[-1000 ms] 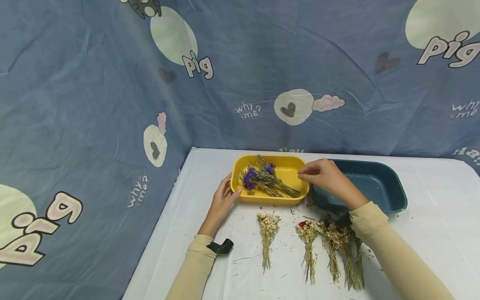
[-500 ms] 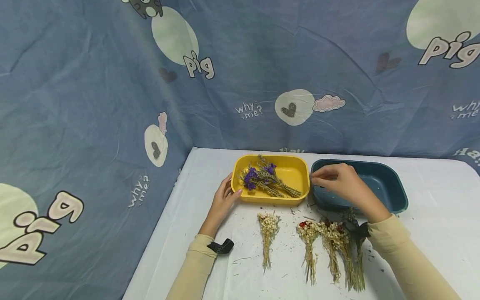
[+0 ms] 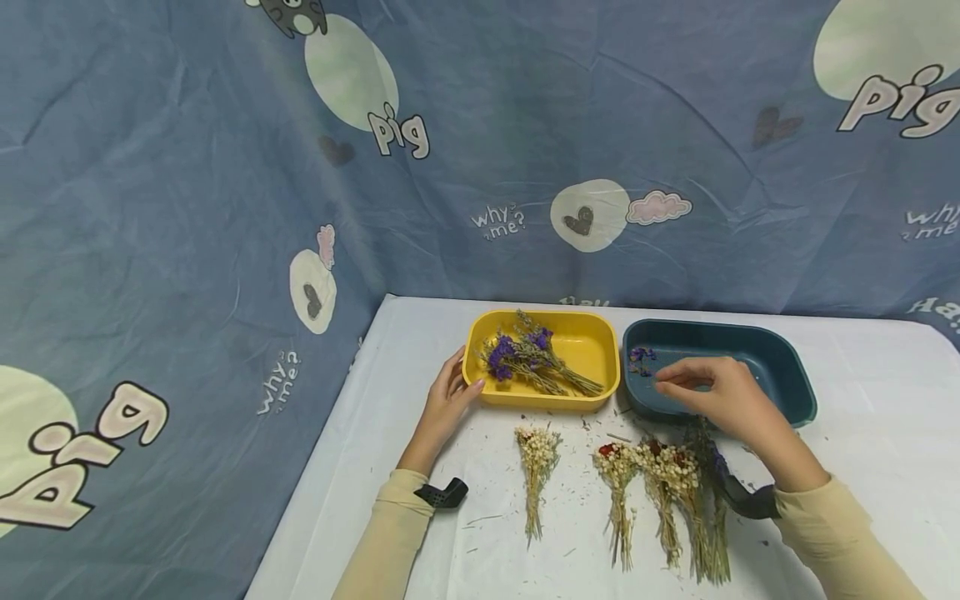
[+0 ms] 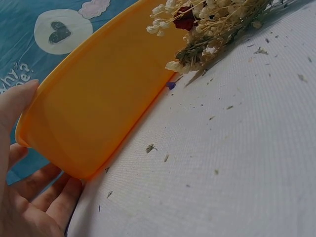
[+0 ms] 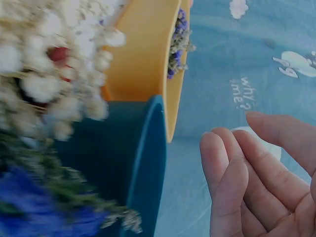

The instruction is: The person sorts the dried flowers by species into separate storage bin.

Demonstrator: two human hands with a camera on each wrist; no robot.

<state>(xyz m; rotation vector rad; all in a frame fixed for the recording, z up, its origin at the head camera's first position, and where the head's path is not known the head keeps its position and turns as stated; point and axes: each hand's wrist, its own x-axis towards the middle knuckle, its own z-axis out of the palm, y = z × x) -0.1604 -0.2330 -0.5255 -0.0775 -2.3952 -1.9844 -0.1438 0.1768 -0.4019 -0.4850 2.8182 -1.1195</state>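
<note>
My left hand (image 3: 442,408) holds the left end of a yellow plastic tub (image 3: 585,337); in the left wrist view its thumb lies at the tub's rim and the fingers round the corner. Bunches of dried purple flowers (image 3: 528,357) lie in that tub, stems to the right. Over the teal tub (image 3: 772,367) hovers my right hand (image 3: 720,396), its fingers loosely bent. The right wrist view shows nothing between the right fingers (image 5: 261,163). Small purple blossoms (image 3: 642,361) lie at the teal tub's left end.
On the white table (image 3: 885,417) in front lie a cream dried-flower bunch (image 3: 537,467), another with a red bloom (image 3: 618,479), and more bunches (image 3: 675,483) by the right wrist. Plant crumbs are scattered about. Blue printed cloth (image 3: 480,150) hangs behind and at the left.
My right hand has moved right and towards me, from the yellow tub's right edge to over the teal tub, uncovering the purple blossoms there. The left hand stays in place.
</note>
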